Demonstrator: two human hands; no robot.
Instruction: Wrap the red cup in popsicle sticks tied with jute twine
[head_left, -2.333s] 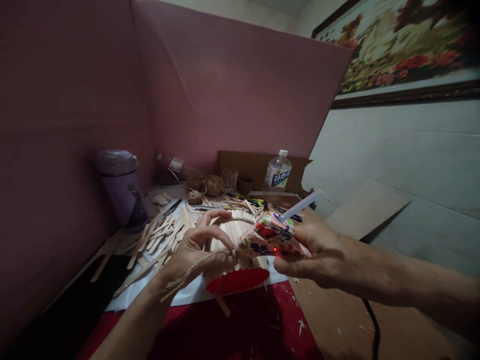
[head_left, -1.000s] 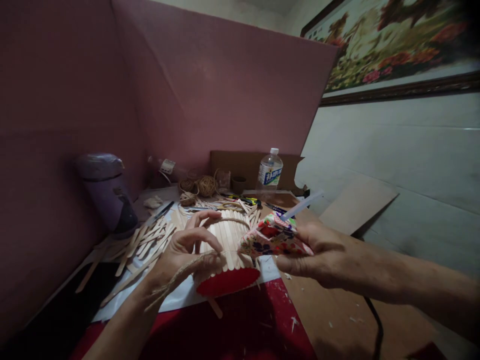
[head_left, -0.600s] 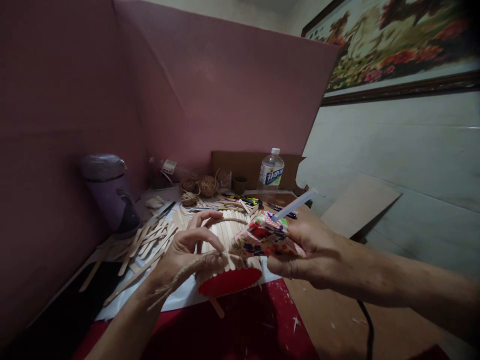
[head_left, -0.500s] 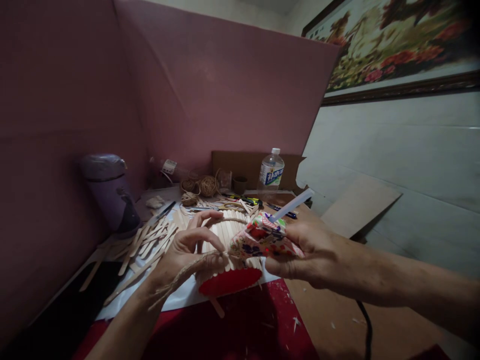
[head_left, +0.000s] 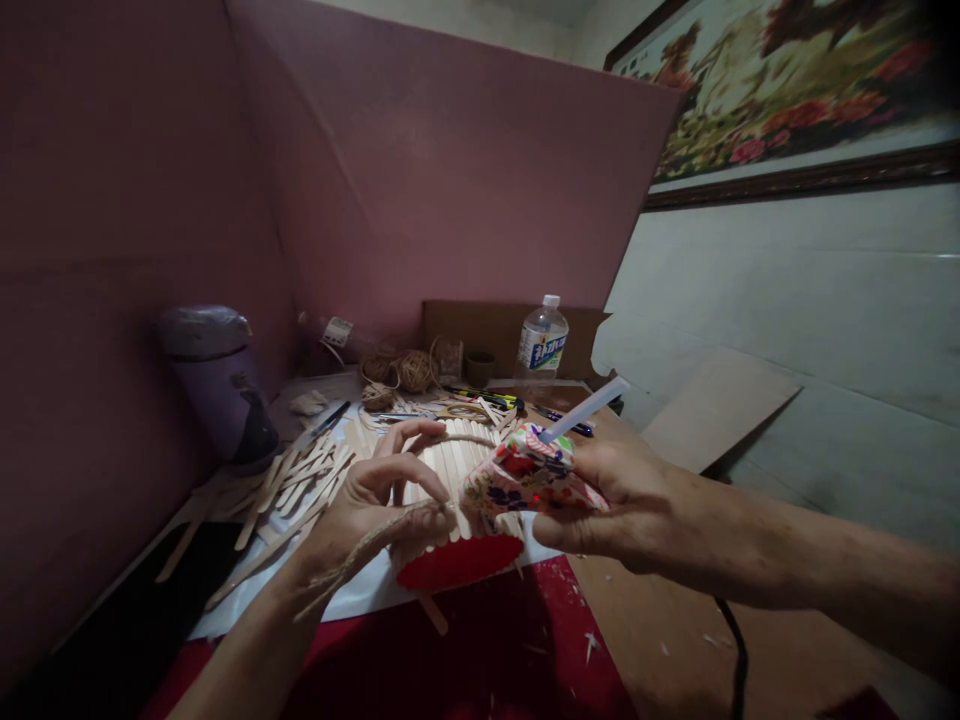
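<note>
A round holder made of craft sticks (head_left: 451, 462) lies on its side, its red base (head_left: 461, 565) facing me. Twine runs around its far part. My left hand (head_left: 382, 490) pinches a length of braided twine (head_left: 352, 555) against the sticks near the base; the loose end trails back over my wrist. In my right hand (head_left: 600, 500) is a glue gun (head_left: 525, 470) wrapped in flower-patterned material, with a translucent glue stick (head_left: 585, 410) jutting from its back. Its nozzle points at the sticks beside my left fingertips and is hidden.
Loose craft sticks (head_left: 292, 480) are piled at left by a purple flask (head_left: 214, 385). Behind are twine balls (head_left: 414, 371), a yellow cutter (head_left: 491, 398) and a water bottle (head_left: 544, 335). A black cord (head_left: 733, 650) hangs at lower right.
Almost nothing differs. The glue gun has tilted or shifted very slightly near the twine, while my left hand keeps its pinch.
</note>
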